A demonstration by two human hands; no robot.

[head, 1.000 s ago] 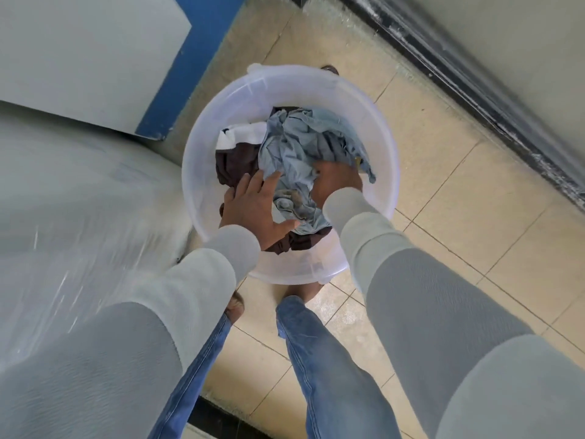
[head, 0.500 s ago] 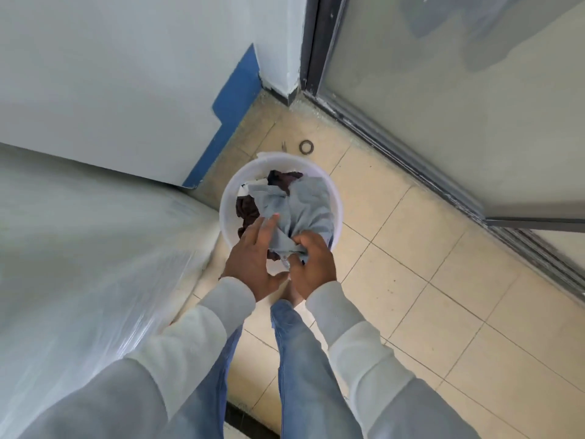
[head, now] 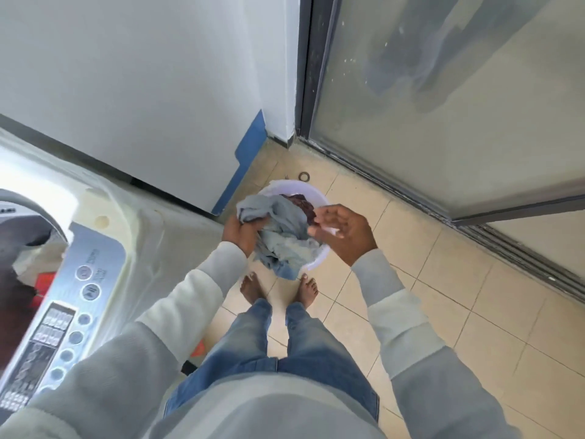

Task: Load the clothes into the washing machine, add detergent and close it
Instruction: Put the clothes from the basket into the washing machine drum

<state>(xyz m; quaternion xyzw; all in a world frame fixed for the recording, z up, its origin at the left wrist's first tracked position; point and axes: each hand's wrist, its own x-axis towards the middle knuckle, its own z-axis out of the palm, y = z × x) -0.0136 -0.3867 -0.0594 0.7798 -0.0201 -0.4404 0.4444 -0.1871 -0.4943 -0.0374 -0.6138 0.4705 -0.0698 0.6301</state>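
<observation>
Washing machine (head: 104,248), a top-loader wrapped in clear film, stands at the left with its drum opening (head: 22,248) uncovered; dark, red and pale cloth already lies inside. Right of it, on the tiled floor (head: 443,312) before the person's bare feet, sits a white basin (head: 294,186) holding more clothes. A grey-blue garment (head: 281,236) is bunched above the basin and hangs over its near rim, with a maroon garment (head: 300,202) under it at the far side. The left hand (head: 240,231) grips the grey-blue garment at its left edge, fingers curled into the cloth. The right hand (head: 345,232) hovers just beside the bundle over the basin's right rim, fingers spread and loose, holding nothing. Loading looks to be the step in hand, part done, with detergent and closing yet to come. The next move probably calls for gathering the trailing cloth so none snags on the rim, then swinging it left over the control panel (head: 63,312) into the drum opening.
</observation>
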